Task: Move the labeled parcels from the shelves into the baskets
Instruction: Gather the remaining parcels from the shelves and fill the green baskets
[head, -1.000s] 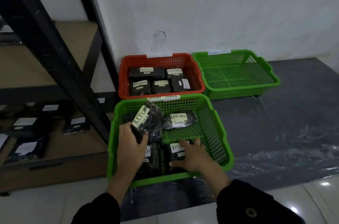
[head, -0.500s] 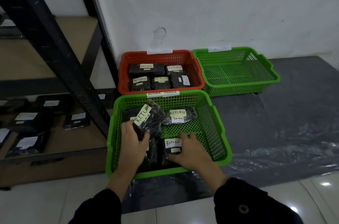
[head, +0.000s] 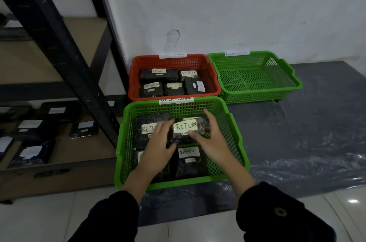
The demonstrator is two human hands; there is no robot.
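In near green basket [head: 178, 182]: left hand [head: 158, 152], right hand [head: 213, 142] grip RETURN parcel [head: 185, 126]; other parcels [head: 189, 162] partly hidden.

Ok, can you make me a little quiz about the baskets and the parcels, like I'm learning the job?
1. True or false: the far green basket has no parcels in it.
2. The left hand and the right hand are over which basket? A: the red basket. B: the near green basket. C: the far green basket.
3. Fill in: the label on the parcel that both hands hold says ____.
Key: 1 true. 2 B. 3 RETURN.
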